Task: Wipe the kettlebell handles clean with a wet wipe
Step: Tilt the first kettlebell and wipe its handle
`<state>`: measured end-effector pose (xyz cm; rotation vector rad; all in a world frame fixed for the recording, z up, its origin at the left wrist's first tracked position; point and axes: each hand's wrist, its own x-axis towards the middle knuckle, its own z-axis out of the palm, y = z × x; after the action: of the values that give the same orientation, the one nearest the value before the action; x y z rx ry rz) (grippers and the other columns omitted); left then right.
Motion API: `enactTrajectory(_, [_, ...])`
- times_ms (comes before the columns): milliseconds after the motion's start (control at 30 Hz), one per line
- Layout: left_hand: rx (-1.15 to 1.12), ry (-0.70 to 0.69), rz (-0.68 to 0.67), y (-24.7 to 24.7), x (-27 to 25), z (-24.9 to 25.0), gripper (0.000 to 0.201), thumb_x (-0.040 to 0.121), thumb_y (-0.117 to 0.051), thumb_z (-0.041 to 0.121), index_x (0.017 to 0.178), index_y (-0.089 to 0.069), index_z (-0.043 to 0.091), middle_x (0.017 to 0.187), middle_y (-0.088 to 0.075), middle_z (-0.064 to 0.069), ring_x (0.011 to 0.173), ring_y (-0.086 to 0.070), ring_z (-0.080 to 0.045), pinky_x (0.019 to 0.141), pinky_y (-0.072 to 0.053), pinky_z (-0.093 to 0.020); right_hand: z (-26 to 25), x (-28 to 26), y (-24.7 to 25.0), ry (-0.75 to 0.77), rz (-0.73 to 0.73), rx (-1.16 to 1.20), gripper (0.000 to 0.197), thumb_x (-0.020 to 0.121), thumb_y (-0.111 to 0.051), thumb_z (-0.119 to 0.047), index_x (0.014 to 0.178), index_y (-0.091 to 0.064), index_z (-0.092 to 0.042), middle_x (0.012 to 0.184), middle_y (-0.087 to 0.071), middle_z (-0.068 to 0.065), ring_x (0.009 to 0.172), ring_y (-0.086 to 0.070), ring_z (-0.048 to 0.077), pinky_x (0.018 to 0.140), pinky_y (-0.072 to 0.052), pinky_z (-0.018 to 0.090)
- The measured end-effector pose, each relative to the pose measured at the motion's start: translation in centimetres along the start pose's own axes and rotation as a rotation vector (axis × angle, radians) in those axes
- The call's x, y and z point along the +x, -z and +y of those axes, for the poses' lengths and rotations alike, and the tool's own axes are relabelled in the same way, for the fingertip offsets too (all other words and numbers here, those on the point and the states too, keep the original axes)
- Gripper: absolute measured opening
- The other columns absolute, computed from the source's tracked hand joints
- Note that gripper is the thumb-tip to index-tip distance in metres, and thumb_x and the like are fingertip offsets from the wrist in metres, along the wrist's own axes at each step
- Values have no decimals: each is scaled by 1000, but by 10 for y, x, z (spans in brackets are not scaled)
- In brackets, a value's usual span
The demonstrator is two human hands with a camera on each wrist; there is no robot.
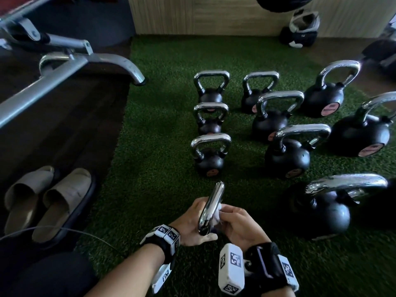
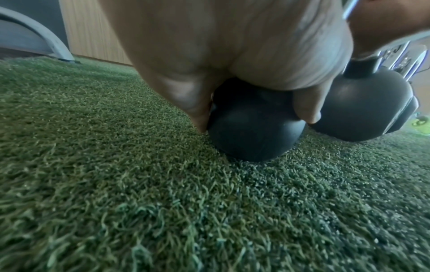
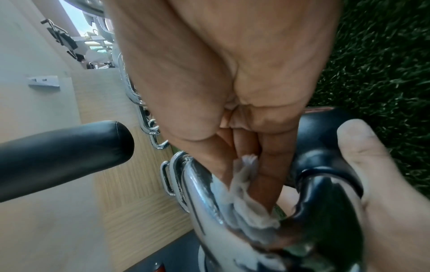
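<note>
Nearest kettlebell handle (image 1: 211, 207) runs near-to-far between both hands; the left hand (image 1: 192, 224) steadies it from the left, the right hand (image 1: 237, 226) pinches the wipe (image 1: 217, 213) against its right side

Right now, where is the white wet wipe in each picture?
Head view: the wet wipe is low in the middle, pinched by the right hand against the shiny handle.
Left wrist view: not in it; the left hand hides it.
Right wrist view: lower middle, on the same handle.
Shared landmark: the green turf.
</note>
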<state>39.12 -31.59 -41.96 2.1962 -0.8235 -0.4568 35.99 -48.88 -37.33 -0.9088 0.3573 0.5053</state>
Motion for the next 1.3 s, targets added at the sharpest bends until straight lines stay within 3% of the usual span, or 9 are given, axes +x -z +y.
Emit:
enactTrajectory(167, [-23,-14,25,5,3,7,105,80,-84,20,133,-11,76,130,-4,60,146,-24,-12,123,-28,-32,-3,7,-4,10,49,161,21,98,-44,10,96,-65,7,80,-71,23,65,-73,27,59,-62,34])
enactTrajectory(367, [-62,71,42,-2,0,1,112,78,-86,22,131,-4,77,142,-24,19,144,-38,-24,115,-42,-46,12,20,-3,200,309,235,16,92,-57,15,90,-65,1,81,-72,18,66,-72,22,61,-62,25])
enactTrajectory(533, [-34,34,72,-5,1,-3,122,77,-86,17,132,2,80,141,-9,48,151,-24,-20,124,-31,-40,9,29,-5,352,580,-160,19,79,-78,7,75,-67,-8,67,-69,8,58,-63,17,55,-53,29])
enactTrajectory(700, [-59,16,88,-9,3,-11,121,75,-86,23,143,2,72,149,-13,42,149,-29,-17,121,-33,-36,3,36,-13,400,821,-540,14,77,-80,-10,69,-71,-18,68,-73,-2,69,-72,16,67,-61,33])
enactTrajectory(867, [-64,139,45,-14,4,-21,108,73,-86,37,155,-18,25,151,-25,3,145,-36,-13,118,-40,-40,1,34,-14,421,842,-637,13,77,-80,-13,69,-71,-20,68,-72,-5,71,-71,14,68,-60,31])
enactTrajectory(1033, [-56,86,39,-12,5,-20,112,77,-86,34,161,-12,24,158,-19,7,153,-22,-12,124,-30,-37,1,35,-11,377,819,-786,13,82,-76,-15,74,-68,-21,72,-69,-7,69,-63,6,59,-44,12])
enactTrajectory(1167, [-29,64,23,-12,4,-21,111,75,-81,46,161,-10,37,163,-17,12,154,-19,-10,126,-27,-39,-7,32,-1,257,696,-922,5,84,-72,-22,80,-70,-20,78,-71,-4,80,-69,18,75,-58,33])
enactTrajectory(1233, [19,119,-26,-12,6,-27,122,69,-81,51,162,-6,30,166,-11,7,155,-17,-15,126,-26,-41,-15,23,9,325,660,-962,4,84,-73,-21,86,-71,-23,80,-72,-7,79,-69,14,76,-58,34])
enactTrajectory(1300, [75,173,-154,-5,10,-37,140,59,-87,48,163,2,19,169,1,-1,158,-9,-23,127,-23,-41,-27,15,19,527,640,-1045,20,86,-72,-12,100,-76,-26,85,-69,-10,82,-65,11,75,-49,20])
